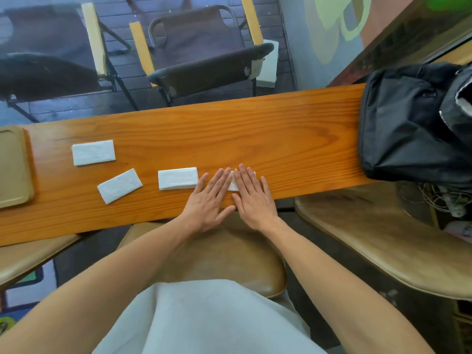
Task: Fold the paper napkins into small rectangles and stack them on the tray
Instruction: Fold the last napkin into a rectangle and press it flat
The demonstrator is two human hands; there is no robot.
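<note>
Both hands (231,194) press flat (fingers spread) on a napkin (233,183) beneath them.

Napkin (233,183) under both flat hands: mostly covered, fold state indeterminate. Tray (14,166) cut off at left edge. Black bag (408,129) cut off at right edge.

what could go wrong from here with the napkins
1. The napkin under both hands lies near the table's front edge; a hard press or slide might push it off.
2. Three folded napkins lie loose, none on the tray; one is skewed, so the stack may come out uneven.
</note>
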